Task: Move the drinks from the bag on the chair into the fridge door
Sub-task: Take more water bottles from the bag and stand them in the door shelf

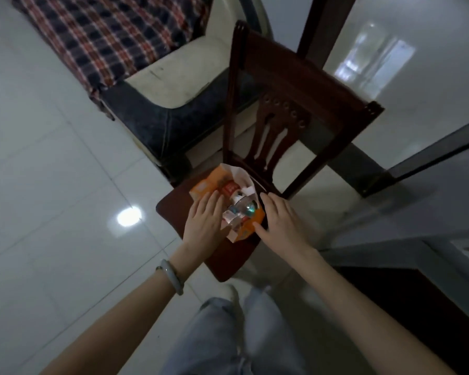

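Observation:
An orange and white paper bag stands open on the seat of a dark wooden chair. Inside it I see the tops of drinks, one with a shiny round lid. My left hand lies flat against the bag's left side, fingers together. My right hand rests on the bag's right edge, thumb at its lower corner. Neither hand grips a drink. The fridge is out of view.
A sofa with a plaid blanket stands behind the chair to the left. A dark door frame rises at the back. A dark low surface lies at my right. Glossy white floor tiles spread to the left.

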